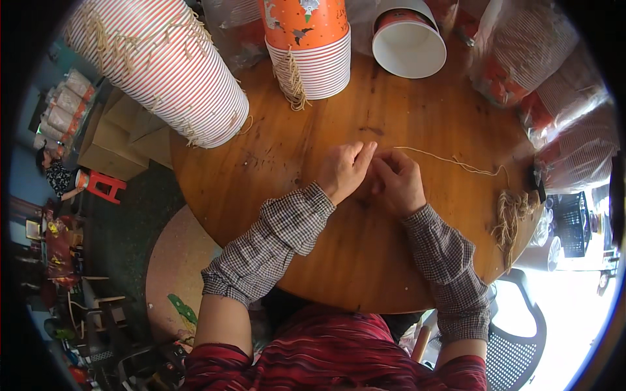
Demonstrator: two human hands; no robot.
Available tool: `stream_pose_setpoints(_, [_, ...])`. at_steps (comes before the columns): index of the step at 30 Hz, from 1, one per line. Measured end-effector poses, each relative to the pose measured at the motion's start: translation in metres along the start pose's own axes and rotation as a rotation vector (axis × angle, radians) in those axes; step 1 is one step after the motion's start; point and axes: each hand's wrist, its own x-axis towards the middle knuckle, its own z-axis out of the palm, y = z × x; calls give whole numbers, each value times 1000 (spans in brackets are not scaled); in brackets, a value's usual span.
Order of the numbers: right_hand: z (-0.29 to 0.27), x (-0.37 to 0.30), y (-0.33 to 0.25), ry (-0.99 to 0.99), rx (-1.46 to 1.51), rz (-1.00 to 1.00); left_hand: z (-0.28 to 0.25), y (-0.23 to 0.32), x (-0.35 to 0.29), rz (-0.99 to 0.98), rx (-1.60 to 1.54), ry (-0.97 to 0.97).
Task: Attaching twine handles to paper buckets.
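Head view: the work at the fingertips, as far as I can judge, is handling one thin string (pixel 473 169), and the next move seems to call for a firm fingertip pinch on it, with the loose length left slack so that it does not snag. Taking the orange bucket stack (pixel 310 55) as the landmark, both hands are on the person's side of it and a little to its right, close together above the tabletop (pixel 352 260). The left hand (pixel 344 173) has its fingers held close together and reaching toward the other hand; I cannot tell whether anything is between them. The right hand (pixel 399 179) is curled, thumb drawn in to the index finger, pinching the string by the look of it, though the exact grip is hidden. From that hand the string trails away, farther to the right of the orange stack, to a bundle of strings (pixel 515 212) at the table's edge. A tall leaning bucket stack (pixel 163 72), with cords hanging on it, stands left of the orange stack; a tilted bucket (pixel 409 49) is just to its right. Braided cord (pixel 293 81) hangs down the orange stack's own side.
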Motion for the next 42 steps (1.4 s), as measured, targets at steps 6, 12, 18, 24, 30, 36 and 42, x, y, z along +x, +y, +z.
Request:
stream_pose_setpoints(6, [-15,7,7,64,-72,-103,-7,8,1,-31,60,-38])
stream_pose_setpoints(12, [-14,2,-1,110,-97,-139,-20,-6,6,-346,-451,-61])
stream_pose_setpoints(18, [-16,2,3,127,-89,-148,-13,1,3,-240,-525,-20])
stream_pose_setpoints(24, [-13,-2,-1,41,-29,-150,-24,11,1,-354,-304,-308])
stream_pose_setpoints(30, [-14,2,8,60,-167,-167,-18,5,-4,-173,-252,-161])
stream_pose_setpoints(36, [-16,5,13,74,-36,-206,-18,4,-1,-108,-250,-179])
stream_pose_setpoints(42, [-14,5,7,91,-105,-167,-8,-10,-8,-30,-274,-197])
